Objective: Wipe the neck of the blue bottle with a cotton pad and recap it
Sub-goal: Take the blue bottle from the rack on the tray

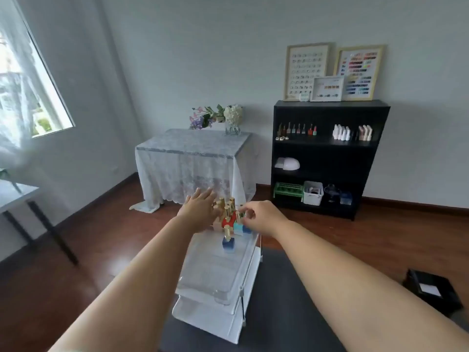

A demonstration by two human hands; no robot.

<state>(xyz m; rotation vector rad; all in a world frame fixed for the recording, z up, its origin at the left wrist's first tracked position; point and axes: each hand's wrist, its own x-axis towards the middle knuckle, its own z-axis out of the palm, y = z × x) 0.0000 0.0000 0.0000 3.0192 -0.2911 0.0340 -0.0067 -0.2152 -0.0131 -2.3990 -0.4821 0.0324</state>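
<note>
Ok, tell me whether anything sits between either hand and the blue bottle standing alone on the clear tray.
Nothing visible does. The blue bottle with a gold cap stands alone on the clear plastic tray, nearer the camera than both the left hand and right hand, which are at the cluster of gold-capped bottles behind it.

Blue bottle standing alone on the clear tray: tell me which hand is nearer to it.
Right. The right hand is just beyond and to the right of the blue bottle, fingers at the cluster of bottles. The left hand is farther off, beyond and to its left, fingers spread.
</note>
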